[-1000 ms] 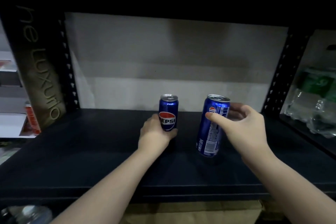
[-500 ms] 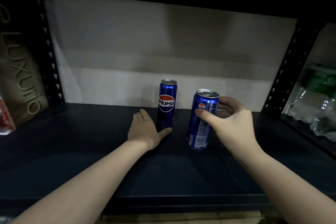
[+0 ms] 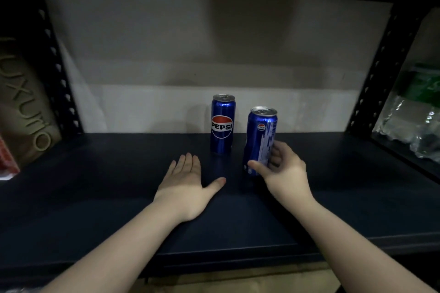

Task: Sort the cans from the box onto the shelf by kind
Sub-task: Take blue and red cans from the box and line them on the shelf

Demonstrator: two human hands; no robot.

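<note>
Two tall blue Pepsi cans are on the dark shelf board [image 3: 95, 197]. The left can [image 3: 222, 123] stands upright near the back wall, its logo facing me, with nothing touching it. My left hand [image 3: 188, 181] lies flat and open on the board just in front of and to the left of that can. The right can [image 3: 260, 140] leans slightly, its label side toward me, and my right hand [image 3: 283, 173] grips its lower part with thumb and fingers. The box is out of view.
Black perforated uprights frame the bay, one at the left [image 3: 54, 62], one at the right [image 3: 378, 66]. A brown lettered package [image 3: 26, 112] sits in the left bay. Wrapped water bottles [image 3: 414, 121] fill the right bay. A pale wall [image 3: 190, 43] closes the back.
My left hand has let go of the left can and drawn back flat onto the board. My right hand has slid down the right can, which now stands closer to the left one.
</note>
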